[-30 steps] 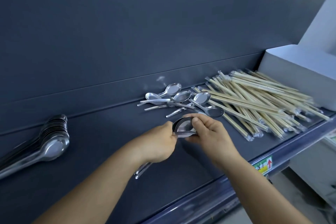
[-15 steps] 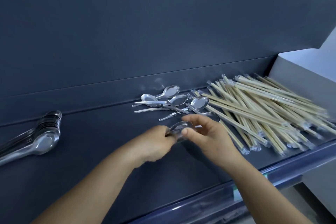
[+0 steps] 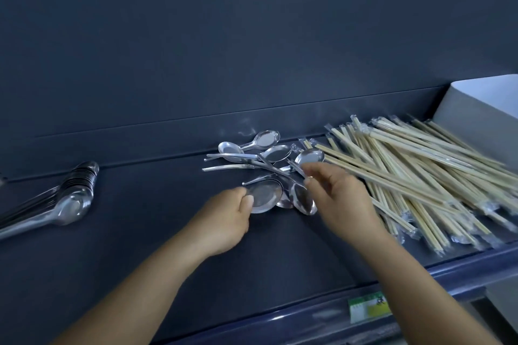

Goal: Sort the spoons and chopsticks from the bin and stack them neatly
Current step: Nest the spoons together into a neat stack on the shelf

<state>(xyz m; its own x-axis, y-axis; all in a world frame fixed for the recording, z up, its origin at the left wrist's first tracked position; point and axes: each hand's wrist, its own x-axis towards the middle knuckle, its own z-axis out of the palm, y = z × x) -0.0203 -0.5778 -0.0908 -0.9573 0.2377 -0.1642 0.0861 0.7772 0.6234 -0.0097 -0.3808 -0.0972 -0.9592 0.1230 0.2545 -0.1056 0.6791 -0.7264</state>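
From the head camera, the only view I have, I see that my right hand (image 3: 340, 199) has come off the spoon bowl both hands were working on a moment ago and now reaches up into the loose heap of shiny steel spoons (image 3: 260, 152), fingers curled near a handle; the blur leaves me unable to say whether it has pinched one yet. My left hand (image 3: 224, 218) still grips a small nested stack of steel spoons (image 3: 265, 199) by the bowl, thumb on top. I take it the last spoon is seated and the next is being fetched. The finished row of stacked spoons (image 3: 71, 199) lies well apart at far left; the wrapped pale bamboo chopsticks (image 3: 414, 173) sprawl unsorted beside the grey bin (image 3: 482, 109) on the dark blue shelf (image 3: 140, 232).
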